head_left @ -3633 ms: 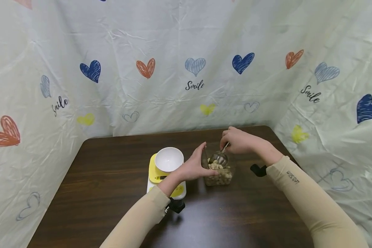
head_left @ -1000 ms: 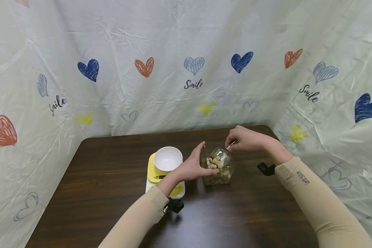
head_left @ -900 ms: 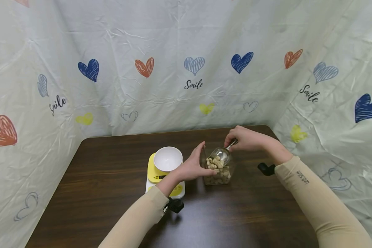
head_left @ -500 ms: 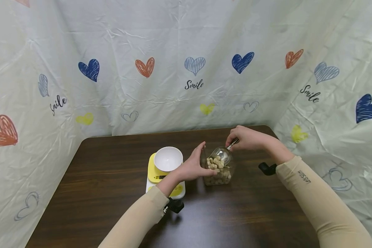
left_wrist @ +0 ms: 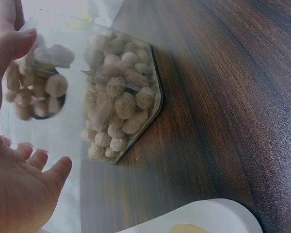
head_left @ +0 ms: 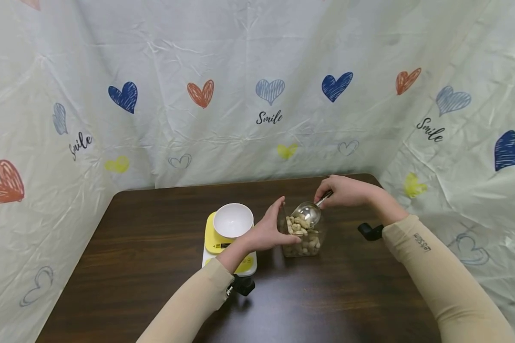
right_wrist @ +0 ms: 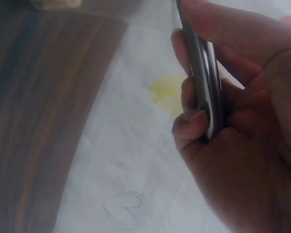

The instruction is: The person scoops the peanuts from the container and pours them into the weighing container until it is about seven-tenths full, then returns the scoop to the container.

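Observation:
A clear plastic container (head_left: 302,253) of unshelled peanuts (head_left: 297,226) stands on the table. My left hand (head_left: 263,232) holds it from the left, thumb along the near side and fingers at the far side. Handle in my right hand (head_left: 345,191), a metal scoop (head_left: 310,213) slants down into the container's opening, its bowl over the peanuts. The right wrist view shows my fingers curled round the scoop handle (right_wrist: 207,92). In the left wrist view, some peanuts (left_wrist: 39,92) lie in the scoop above the heap (left_wrist: 121,102).
Left of the container stands a yellow and white kitchen scale (head_left: 212,238) with a white bowl (head_left: 233,220) on it; my left forearm crosses over part of the scale. A dark wooden table (head_left: 154,281) lies under everything, with a heart-printed curtain (head_left: 223,138) behind and beside it.
Since the earliest frame my right hand has shifted right and the scoop bowl has tipped over. In the last second the scoop barely moves, and the peanuts under it have shifted. My left hand stays put.

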